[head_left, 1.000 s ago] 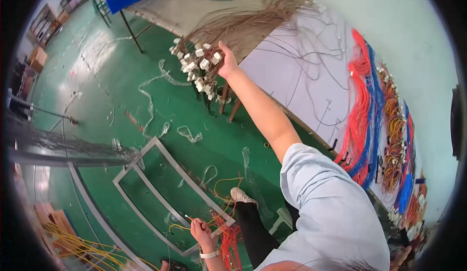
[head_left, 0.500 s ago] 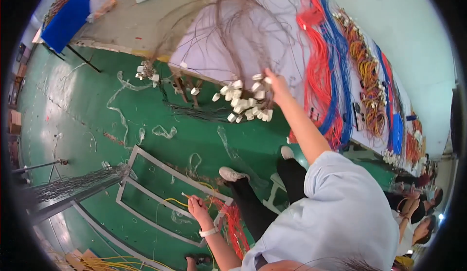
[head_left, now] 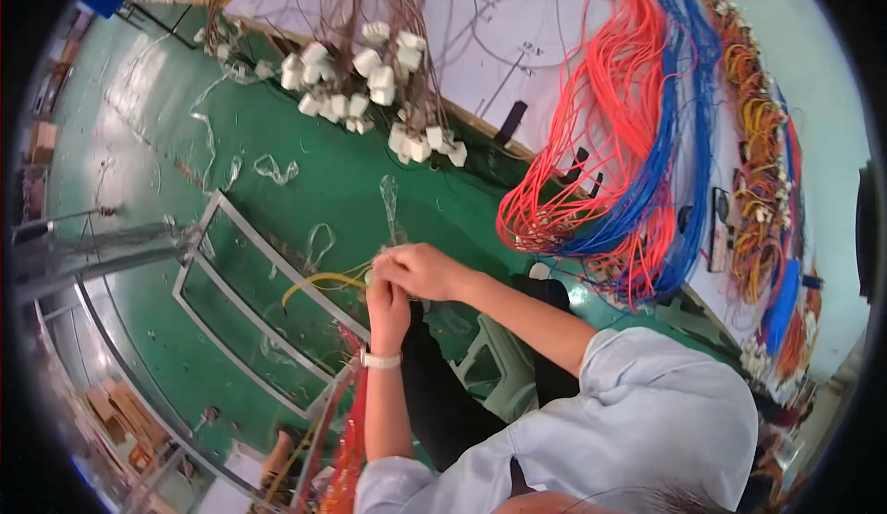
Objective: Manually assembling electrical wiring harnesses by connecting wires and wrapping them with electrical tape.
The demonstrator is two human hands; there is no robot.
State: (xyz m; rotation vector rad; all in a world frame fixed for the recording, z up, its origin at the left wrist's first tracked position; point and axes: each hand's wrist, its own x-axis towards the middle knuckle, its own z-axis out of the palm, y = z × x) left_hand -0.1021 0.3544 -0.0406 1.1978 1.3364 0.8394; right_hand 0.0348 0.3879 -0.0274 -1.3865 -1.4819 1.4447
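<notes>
My two hands meet above the metal frame and my knees. Yellow wire [head_left: 319,280] curves out on the left side of my left hand [head_left: 388,309], whose fingers are closed around it; a pale band circles that wrist. My right hand [head_left: 423,272] presses its fingers against the left fingertips in a pinch. What lies between the right fingers is hidden. Beyond the hands, brown wires [head_left: 356,1] hang over the table edge, ending in a cluster of white connectors [head_left: 381,80].
Red wires [head_left: 614,80] and blue wires [head_left: 688,98] drape over the white table [head_left: 517,15]; yellow-brown bundles [head_left: 753,135] lie farther right. A grey metal frame [head_left: 268,255] stands left of my legs. Plastic scraps [head_left: 277,170] litter the green floor. A pale green stool [head_left: 504,366] is beneath me.
My right hand has left the brown wires and white connectors and come back to my left hand. My left hand has risen in the view. The view has shifted too.
</notes>
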